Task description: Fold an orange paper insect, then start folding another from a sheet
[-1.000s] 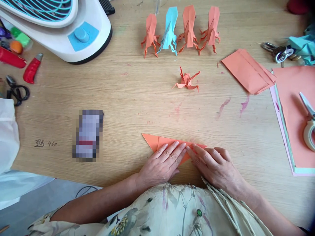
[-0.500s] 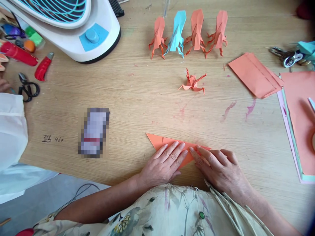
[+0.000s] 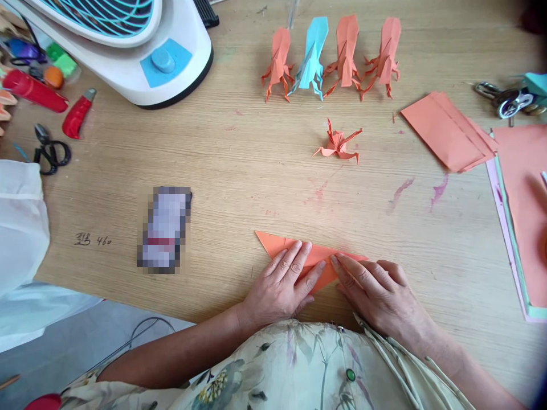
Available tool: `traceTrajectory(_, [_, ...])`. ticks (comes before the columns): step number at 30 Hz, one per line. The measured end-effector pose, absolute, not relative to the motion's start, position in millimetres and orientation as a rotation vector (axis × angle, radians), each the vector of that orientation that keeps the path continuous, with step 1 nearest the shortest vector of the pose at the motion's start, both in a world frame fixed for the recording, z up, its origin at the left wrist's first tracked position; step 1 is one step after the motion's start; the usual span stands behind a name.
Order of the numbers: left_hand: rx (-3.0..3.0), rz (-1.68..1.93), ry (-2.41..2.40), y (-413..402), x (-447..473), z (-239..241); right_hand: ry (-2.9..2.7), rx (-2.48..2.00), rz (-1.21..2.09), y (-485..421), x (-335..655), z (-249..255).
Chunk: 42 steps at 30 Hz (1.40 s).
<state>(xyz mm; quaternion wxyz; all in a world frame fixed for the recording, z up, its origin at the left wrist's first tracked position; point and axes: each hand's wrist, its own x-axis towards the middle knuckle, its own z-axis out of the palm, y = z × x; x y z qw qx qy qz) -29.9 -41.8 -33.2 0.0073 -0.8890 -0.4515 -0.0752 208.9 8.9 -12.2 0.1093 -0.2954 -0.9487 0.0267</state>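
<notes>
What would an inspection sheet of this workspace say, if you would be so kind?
Surface: wooden table, pink stains.
Job's things: orange folded paper, flat near the front edge.
Clutter: origami figures, fan, scissors, red cutter, paper sheets.
Hands: left hand and right hand flat on the paper, fingertips close together.
Cables: dark cable below the table edge.
Surroundings: white fabric at left.
</notes>
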Motion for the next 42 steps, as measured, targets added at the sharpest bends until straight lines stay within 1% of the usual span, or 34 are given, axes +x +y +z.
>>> traceTrajectory(9, [-2.770, -0.261, -1.411, -41, -29, -32, -2.803, -0.879, 0.063, 11, 204, -12])
traceTrajectory(13, [-2.761, -0.259, -1.390, -41, -30, -34, -2.790, -0.857, 0.107, 11, 201, -14])
traceTrajectory(25, [-2.782, -0.180, -1.349, -40, -31, -29, -2.782, -0.855, 0.077, 8, 198, -12])
traceTrajectory(30, [-2.761, -0.232, -1.396, -42, -33, -32, -2.797, -0.874, 0.081, 8, 198, -11])
traceTrajectory(42, [-2.778, -0.232, -1.484, -45, -38, -32, -2.860, -0.842, 0.128, 19, 185, -3])
